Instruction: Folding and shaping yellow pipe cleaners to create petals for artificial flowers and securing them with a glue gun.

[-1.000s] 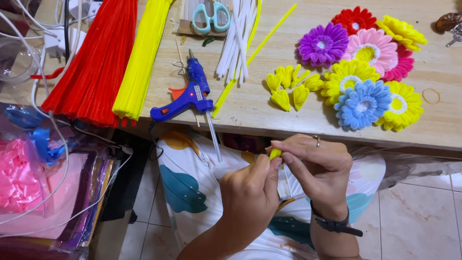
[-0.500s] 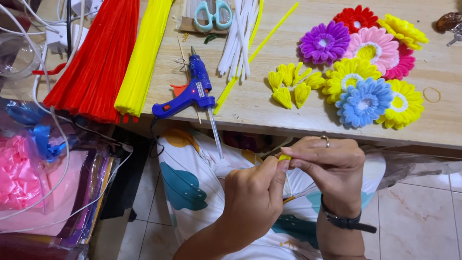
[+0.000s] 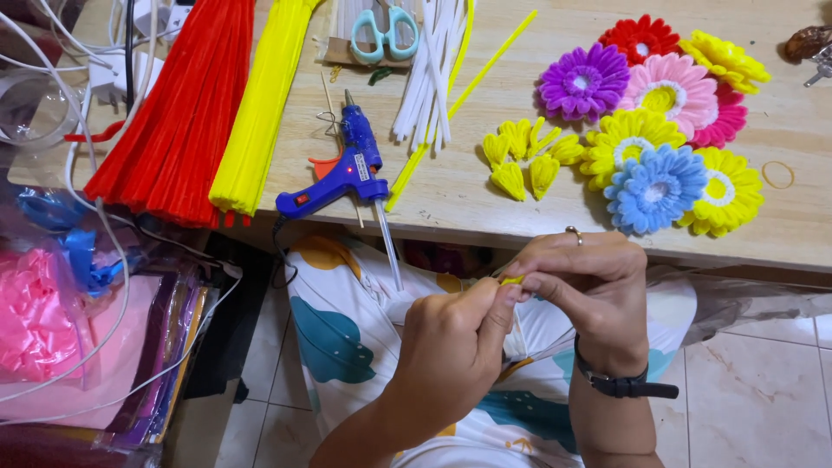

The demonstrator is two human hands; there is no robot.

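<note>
Head view, steeply down, close over lap

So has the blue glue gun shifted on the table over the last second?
No. The blue glue gun lies in the same spot at the wooden table's front edge, between the yellow pipe cleaner bundle and the white stems.

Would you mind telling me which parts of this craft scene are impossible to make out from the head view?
- Head view: the small yellow fuzzy piece shows only a tip; the left hand and right hand cover the rest.
- The thin pale stick is mostly hidden behind the thumbs.
- The brown object is cut off by the right edge.
- The red pipe-cleaner bundle runs past the top edge.
</note>
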